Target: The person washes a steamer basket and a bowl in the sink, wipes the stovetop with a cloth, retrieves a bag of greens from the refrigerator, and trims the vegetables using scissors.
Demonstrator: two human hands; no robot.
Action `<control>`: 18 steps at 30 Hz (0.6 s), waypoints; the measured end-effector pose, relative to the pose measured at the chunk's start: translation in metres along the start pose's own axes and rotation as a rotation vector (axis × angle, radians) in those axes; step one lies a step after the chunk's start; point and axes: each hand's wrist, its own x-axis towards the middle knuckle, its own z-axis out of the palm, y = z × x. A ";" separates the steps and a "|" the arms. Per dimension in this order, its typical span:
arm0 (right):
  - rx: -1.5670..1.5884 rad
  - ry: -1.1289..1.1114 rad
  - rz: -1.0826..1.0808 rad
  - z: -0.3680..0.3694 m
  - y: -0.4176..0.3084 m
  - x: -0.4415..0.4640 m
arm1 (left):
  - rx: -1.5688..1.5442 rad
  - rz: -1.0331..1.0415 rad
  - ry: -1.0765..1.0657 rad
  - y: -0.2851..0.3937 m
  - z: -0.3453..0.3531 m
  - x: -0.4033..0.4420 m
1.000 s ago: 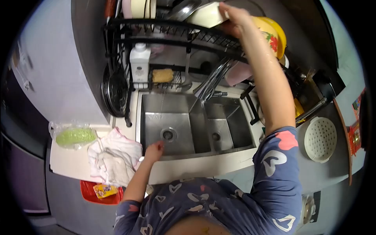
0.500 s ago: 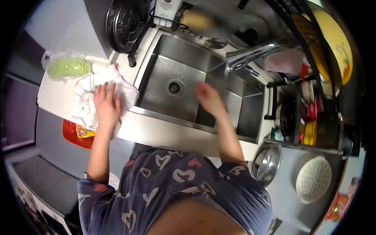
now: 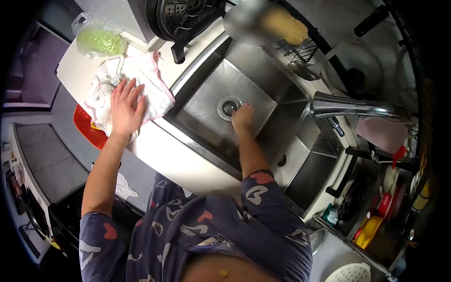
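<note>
My left hand [image 3: 126, 105] lies flat with its fingers slightly spread on a crumpled white cloth [image 3: 152, 77] with pink edging, on the counter beside the sink. Down in the larger basin of the steel sink [image 3: 199, 101], my right hand [image 3: 242, 117] is at the right edge of the round drain [image 3: 229, 108]. Its fingers are curled together, and whatever they may hold is hidden. A clear plastic bag of light green food [image 3: 101, 42] sits on the counter just beyond the cloth.
A chrome faucet [image 3: 357, 107] reaches over the sink from the right. Round black perforated racks [image 3: 188, 19] stand at the back. On the right, a rack holds a yellow-handled item [image 3: 369, 232] and other kitchenware. An orange-red container [image 3: 88, 127] is below the counter's left edge.
My right hand has moved from above the middle of the sink down to the drain. The view has turned and shifted. My left hand stays on the cloth.
</note>
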 end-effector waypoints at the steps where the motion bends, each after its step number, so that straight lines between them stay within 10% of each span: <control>1: -0.103 -0.048 0.048 -0.001 0.002 0.000 | -0.002 0.003 0.003 -0.001 0.001 0.000; 6: 0.176 0.018 -0.093 0.074 0.081 0.036 | -0.032 -0.007 0.014 -0.002 0.003 -0.002; 8: 0.838 -0.400 0.448 0.008 0.061 0.015 | -0.028 0.009 0.025 -0.006 0.007 -0.004; 10: 1.323 -0.338 0.626 -0.013 0.066 -0.002 | -0.038 0.003 0.039 -0.010 0.007 -0.006; 13: 1.322 -0.270 0.666 -0.059 0.036 -0.017 | -0.074 -0.007 0.090 -0.013 0.005 -0.010; 18: 1.543 -0.513 0.231 -0.183 -0.120 -0.108 | -0.667 -0.111 0.318 -0.030 -0.002 -0.020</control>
